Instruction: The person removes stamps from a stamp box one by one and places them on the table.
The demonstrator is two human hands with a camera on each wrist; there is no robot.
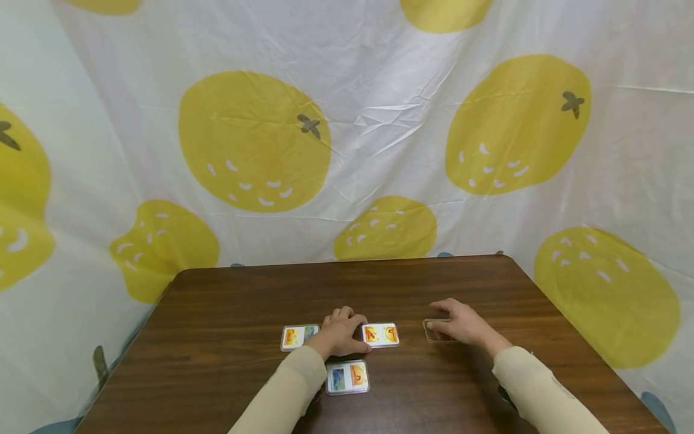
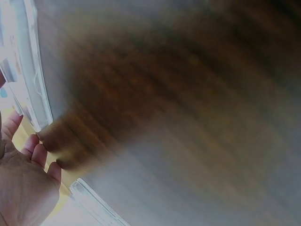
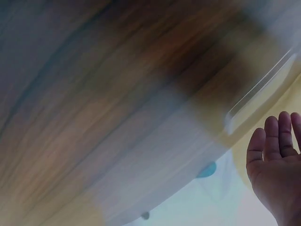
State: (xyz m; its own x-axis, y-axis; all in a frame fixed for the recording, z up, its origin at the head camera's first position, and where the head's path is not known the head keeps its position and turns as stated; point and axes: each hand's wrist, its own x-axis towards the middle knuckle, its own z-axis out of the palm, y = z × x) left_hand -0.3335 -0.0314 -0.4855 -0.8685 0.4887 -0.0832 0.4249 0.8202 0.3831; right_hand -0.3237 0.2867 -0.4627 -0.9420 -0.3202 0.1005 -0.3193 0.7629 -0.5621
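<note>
My left hand is on the table around the left end of a clear case holding a card with two orange pictures. Its thumb and index finger pinch that end; in the left wrist view the case reaches in at the upper left, next to the fingers. Over a see-through plastic case or cover lies my right hand, thumb across the cover's left part and fingers extended past its far edge. The right wrist view shows those fingers nearly straight, beside the clear cover.
Left of my left hand lies another cased card, orange and blue. Nearer to me is a cased card with blue and orange pictures. The dark wooden table ends at a hanging cloth printed with yellow fruit.
</note>
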